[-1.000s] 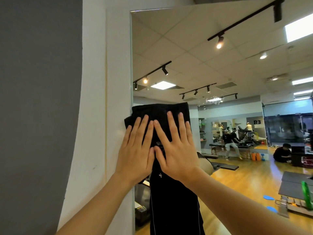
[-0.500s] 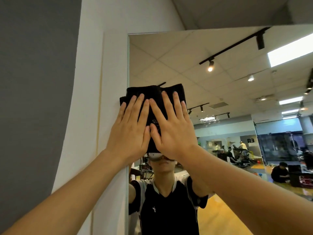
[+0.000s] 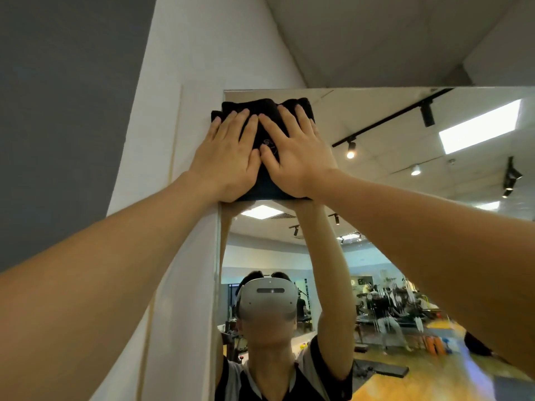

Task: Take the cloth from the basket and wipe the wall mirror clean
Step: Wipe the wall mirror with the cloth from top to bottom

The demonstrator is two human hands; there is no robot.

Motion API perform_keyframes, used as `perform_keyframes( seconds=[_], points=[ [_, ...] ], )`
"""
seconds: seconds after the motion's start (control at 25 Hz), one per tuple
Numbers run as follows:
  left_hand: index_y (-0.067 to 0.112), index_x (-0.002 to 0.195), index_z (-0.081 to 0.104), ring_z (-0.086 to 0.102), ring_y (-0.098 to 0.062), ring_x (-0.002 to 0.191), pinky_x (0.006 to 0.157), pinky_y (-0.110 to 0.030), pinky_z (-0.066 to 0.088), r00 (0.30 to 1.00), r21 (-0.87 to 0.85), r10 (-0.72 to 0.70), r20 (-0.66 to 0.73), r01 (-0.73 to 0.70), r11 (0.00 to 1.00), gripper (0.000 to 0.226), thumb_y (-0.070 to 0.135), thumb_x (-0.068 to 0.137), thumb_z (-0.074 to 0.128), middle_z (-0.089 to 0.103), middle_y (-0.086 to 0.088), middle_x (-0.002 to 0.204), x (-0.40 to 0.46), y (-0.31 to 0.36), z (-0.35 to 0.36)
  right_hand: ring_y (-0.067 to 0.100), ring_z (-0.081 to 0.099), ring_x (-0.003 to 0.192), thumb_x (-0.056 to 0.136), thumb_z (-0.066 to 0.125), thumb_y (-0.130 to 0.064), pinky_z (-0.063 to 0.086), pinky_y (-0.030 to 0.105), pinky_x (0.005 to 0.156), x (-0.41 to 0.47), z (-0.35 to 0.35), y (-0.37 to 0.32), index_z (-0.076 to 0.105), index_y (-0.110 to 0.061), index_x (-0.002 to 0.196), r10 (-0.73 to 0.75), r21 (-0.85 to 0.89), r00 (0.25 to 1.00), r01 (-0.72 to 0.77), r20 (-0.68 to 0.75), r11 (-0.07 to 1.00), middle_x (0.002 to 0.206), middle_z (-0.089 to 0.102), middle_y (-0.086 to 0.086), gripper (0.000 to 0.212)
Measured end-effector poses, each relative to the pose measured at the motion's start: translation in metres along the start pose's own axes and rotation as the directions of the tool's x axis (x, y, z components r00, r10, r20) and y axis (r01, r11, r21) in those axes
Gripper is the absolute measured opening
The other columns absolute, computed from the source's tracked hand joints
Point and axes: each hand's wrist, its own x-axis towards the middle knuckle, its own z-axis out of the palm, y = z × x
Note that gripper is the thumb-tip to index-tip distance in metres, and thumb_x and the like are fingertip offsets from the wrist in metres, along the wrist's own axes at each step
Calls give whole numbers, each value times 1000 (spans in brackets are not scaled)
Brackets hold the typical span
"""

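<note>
A folded black cloth point(image 3: 265, 108) is pressed flat against the top left corner of the wall mirror point(image 3: 405, 256). My left hand point(image 3: 228, 160) lies on the cloth's left half with fingers spread, right at the mirror's left edge. My right hand point(image 3: 295, 157) lies beside it on the right half, fingers also spread, thumbs nearly touching. Both arms reach up and forward. The cloth's top edge sits just under the mirror's top edge. The basket is not in view.
A white wall panel point(image 3: 185, 227) borders the mirror on the left, with a grey wall point(image 3: 58, 111) beyond it. The ceiling point(image 3: 376, 39) is close above. The mirror reflects a person wearing a headset and a gym room with people and equipment.
Both hands have slid the cloth upward along the mirror's left edge, from mid height to the top corner. The view has tilted up with them.
</note>
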Motion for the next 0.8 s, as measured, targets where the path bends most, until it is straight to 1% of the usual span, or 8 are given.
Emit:
perform_keyframes(
  seconds=[0.08,0.2,0.32,0.44,0.6,0.8],
  points=[
    [9,165,12,6,-28,160,131,-46,0,1000,-5,-2,-14,2,1000,63,33,109,28,11,-13,173,19,-6,-1,34,-2,161,107,28,-54,5,50,132,18,-4,5,15,-32,166,4,4,1000,-4,4,1000,175,9,8,64],
    [9,165,11,6,-28,160,131,-47,0,1000,-3,-12,-20,12,1000,63,32,109,27,12,-13,172,46,-12,-2,32,-2,161,108,28,-54,5,49,130,42,-9,11,17,-33,166,12,11,1000,-12,-3,1000,175,11,6,63],
    [9,165,12,8,-28,160,131,-48,1,1000,12,-17,-17,17,1000,62,32,109,27,13,-14,172,62,-16,-4,32,-1,161,108,28,-54,9,49,131,57,-11,17,19,-34,165,19,24,1000,-19,-6,1000,174,12,6,62],
    [8,164,16,11,-30,159,130,-50,2,1000,5,-5,-29,5,1000,61,30,108,30,17,-16,170,68,-17,-4,31,0,161,107,29,-54,12,50,131,60,-10,19,21,-35,165,25,60,1000,-24,-18,998,174,15,5,61],
    [8,163,18,13,-31,158,130,-53,3,999,0,-22,-27,22,1000,60,28,108,31,18,-15,170,70,-14,-4,31,1,161,108,30,-53,10,49,130,58,-12,23,23,-34,164,19,70,1000,-18,-23,997,174,15,5,60],
    [9,164,16,9,-31,159,129,-54,6,1000,-35,-29,-1,29,999,63,34,107,26,15,-14,171,81,11,-3,31,0,161,108,30,-52,16,50,129,54,-20,46,23,-35,164,22,65,1000,-21,-18,998,173,15,6,60]
  ],
)
